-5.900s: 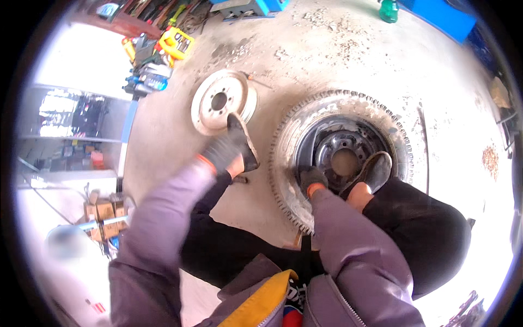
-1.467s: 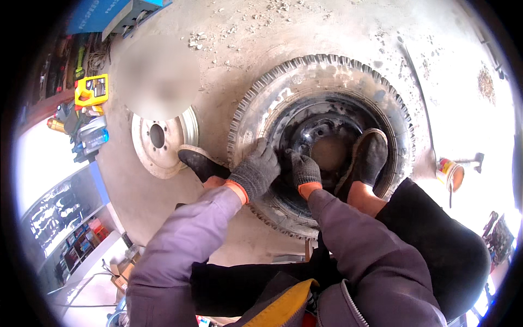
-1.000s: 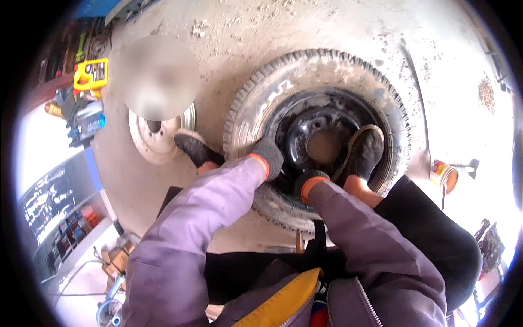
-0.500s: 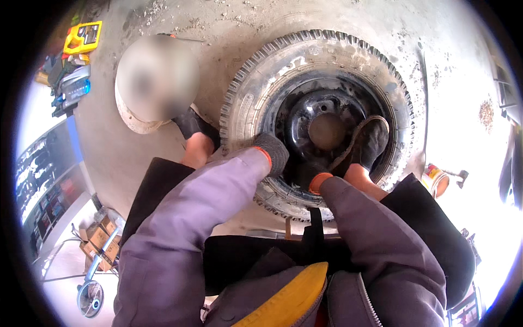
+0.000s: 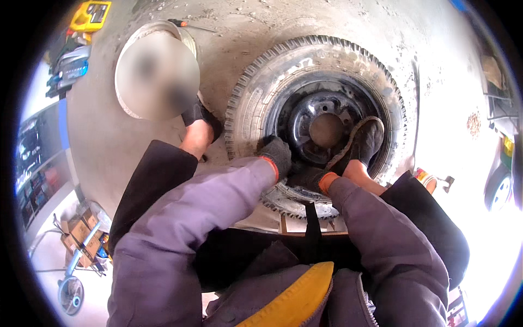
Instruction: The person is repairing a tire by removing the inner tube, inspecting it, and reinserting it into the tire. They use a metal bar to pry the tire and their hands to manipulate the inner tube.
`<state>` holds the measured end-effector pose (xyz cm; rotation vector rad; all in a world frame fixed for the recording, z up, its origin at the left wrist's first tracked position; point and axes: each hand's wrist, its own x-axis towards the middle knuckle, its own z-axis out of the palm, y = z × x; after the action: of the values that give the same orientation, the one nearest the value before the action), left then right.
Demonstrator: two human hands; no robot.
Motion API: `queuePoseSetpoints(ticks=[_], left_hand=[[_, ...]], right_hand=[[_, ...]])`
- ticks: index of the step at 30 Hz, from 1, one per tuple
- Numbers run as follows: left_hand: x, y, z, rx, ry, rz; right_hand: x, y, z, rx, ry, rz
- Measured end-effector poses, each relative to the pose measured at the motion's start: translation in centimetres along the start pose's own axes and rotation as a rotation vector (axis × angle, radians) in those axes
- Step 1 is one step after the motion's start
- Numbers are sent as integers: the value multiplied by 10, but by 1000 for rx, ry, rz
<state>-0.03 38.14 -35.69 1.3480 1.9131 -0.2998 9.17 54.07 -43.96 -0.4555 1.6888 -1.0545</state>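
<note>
A dirty tyre (image 5: 248, 109) lies flat on the floor, fitted round a black steel wheel rim (image 5: 305, 117). My left hand (image 5: 277, 157), in a dark grey glove with an orange cuff, is curled at the tyre's inner edge on the near left side. Its fingers look closed, but what they grip is hidden. Just right of it, my right hand (image 5: 308, 179), gloved alike, reaches down by the near side of the rim, its fingers lost against the black metal. My right foot, in a black shoe (image 5: 368, 143), presses on the wheel beside that hand.
A white bucket (image 5: 124, 90) with blurred contents stands at the far left, near my left shoe (image 5: 202, 121). A screwdriver (image 5: 188, 24) lies behind it. Farther off are a yellow tool case (image 5: 90, 16), a long dark bar (image 5: 417, 114) right of the tyre, and a small tin (image 5: 426, 180).
The whole view has shifted slightly. Both hands stay at the near side of the wheel, the left slightly nearer the right, and more of the right glove shows.
</note>
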Motion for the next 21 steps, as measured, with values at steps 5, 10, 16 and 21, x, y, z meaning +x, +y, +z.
queuePoseSetpoints(ticks=[5, 10, 16, 21], left_hand=[[20, 45, 38, -218, 319, -60], [8, 27, 11, -388, 99, -89], [18, 40, -4, -504, 7, -183], [22, 22, 25, -529, 69, -181]], right_hand=[[-8, 22, 5, -306, 130, -90], [-53, -62, -15, -209, 369, 153], [-76, -89, -15, -291, 383, 369], [-54, -76, 0, -332, 492, 366]])
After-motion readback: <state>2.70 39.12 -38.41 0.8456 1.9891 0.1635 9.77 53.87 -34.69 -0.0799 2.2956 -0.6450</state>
